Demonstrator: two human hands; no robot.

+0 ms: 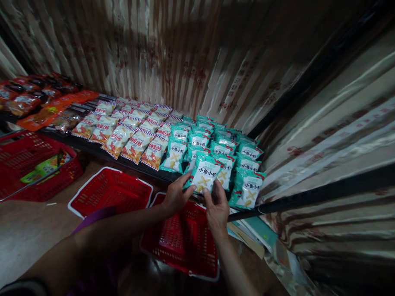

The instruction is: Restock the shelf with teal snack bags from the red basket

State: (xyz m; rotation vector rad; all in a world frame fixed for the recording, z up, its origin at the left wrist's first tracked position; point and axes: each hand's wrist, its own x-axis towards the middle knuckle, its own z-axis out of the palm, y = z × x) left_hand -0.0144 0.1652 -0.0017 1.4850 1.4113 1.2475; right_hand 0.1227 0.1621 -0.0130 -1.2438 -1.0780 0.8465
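Between my two hands is a teal and white snack bag (203,172) with dark lettering and yellow snack pieces printed on it. My left hand (178,194) grips its lower left edge, thumb in front. On the lower right edge, my right hand (217,205) pinches the same bag. It is at the front of the shelf, before several matching teal bags (248,188) standing in rows. To their left are rows of white and orange snack bags (136,145) with striped edges.
Beneath my forearms sits a red basket (168,250); another red basket (111,190) stands left of it. Farther left, a third red basket (60,182) holds green packets (43,168). Orange packages (24,101) lie at the shelf's left end. A dark pole (312,191) and curtains (347,127) border the right.
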